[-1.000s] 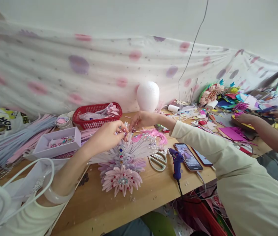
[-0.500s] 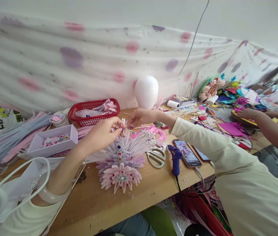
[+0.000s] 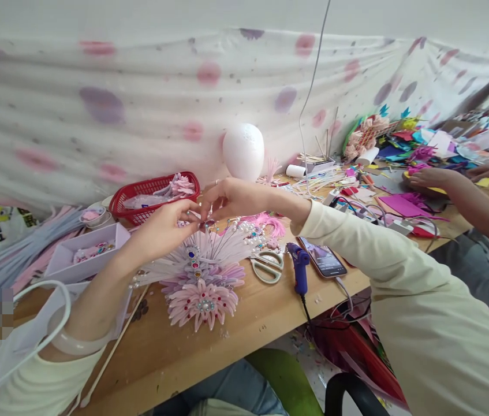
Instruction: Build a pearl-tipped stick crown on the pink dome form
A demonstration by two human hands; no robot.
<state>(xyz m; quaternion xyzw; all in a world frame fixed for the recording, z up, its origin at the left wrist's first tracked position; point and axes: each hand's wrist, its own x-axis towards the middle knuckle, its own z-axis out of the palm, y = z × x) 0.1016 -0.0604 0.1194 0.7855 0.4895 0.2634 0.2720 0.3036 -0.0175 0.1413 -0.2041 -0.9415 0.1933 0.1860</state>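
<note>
Above mid-table, our left hand [image 3: 161, 226] and right hand [image 3: 235, 199] meet, fingertips pinched on the bead-tipped spikes of the pink fan headpiece [image 3: 203, 283]. It lies near the table's front edge [image 3: 244, 341], bare wood before it. On its right crowd scissors [image 3: 265, 267], glue gun [image 3: 298, 268] and phone [image 3: 323, 258]; a lilac tray [image 3: 64, 263] and red basket [image 3: 140, 199] sit left. Its long axis runs from us toward the wall [image 3: 140, 104], spikes pointing away.
</note>
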